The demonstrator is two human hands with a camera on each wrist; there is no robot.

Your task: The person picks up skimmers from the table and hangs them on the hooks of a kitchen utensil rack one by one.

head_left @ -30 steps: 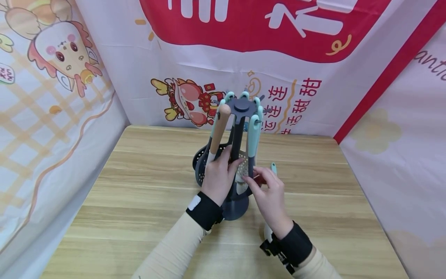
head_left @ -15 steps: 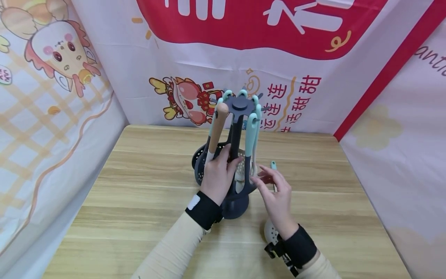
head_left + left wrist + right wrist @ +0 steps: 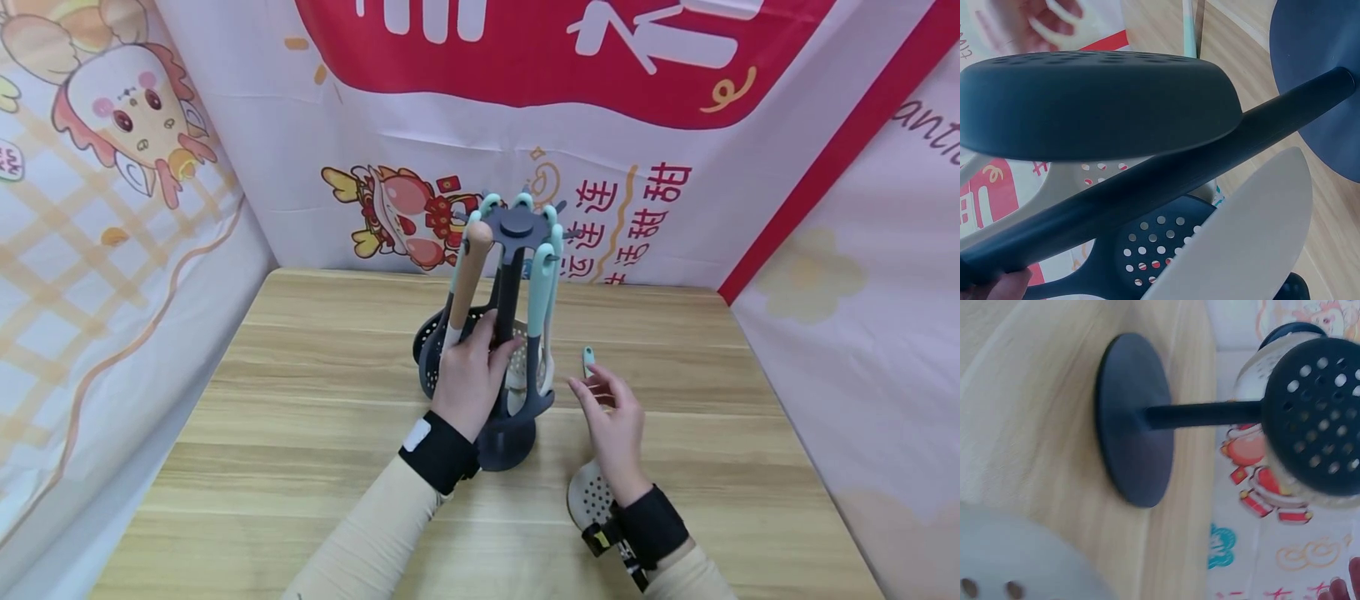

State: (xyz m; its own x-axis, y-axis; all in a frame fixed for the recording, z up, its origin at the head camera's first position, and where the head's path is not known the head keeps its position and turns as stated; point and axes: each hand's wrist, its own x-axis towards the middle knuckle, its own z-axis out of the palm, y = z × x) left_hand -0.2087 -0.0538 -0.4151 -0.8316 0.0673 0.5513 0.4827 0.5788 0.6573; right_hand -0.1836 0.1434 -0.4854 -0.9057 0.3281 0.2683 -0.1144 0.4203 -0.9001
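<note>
My left hand [image 3: 467,383] grips the dark pole [image 3: 508,287] of a utensil stand; its fingers show at the pole's lower end in the left wrist view. Kitchen utensils hang round the stand's top [image 3: 517,221]. At the front right hangs a dark skimmer with a teal handle [image 3: 539,292], its perforated head [image 3: 1284,440] visible in the right wrist view. A wooden handle [image 3: 471,275] hangs near my left hand. My right hand [image 3: 618,425] is apart from the stand, fingers loosely bent, holding nothing. It hovers over a pale perforated skimmer [image 3: 583,500] lying on the table.
The stand's round dark base [image 3: 1132,444] rests on the wooden table [image 3: 300,433]. The lying skimmer's teal handle end [image 3: 588,358] points to the back. Printed cloth [image 3: 375,125] hangs behind and on both sides.
My right hand has come off the teal-handled skimmer and moved right, toward the front. More of the lying skimmer's pale head is uncovered. My left hand keeps its grip on the pole.
</note>
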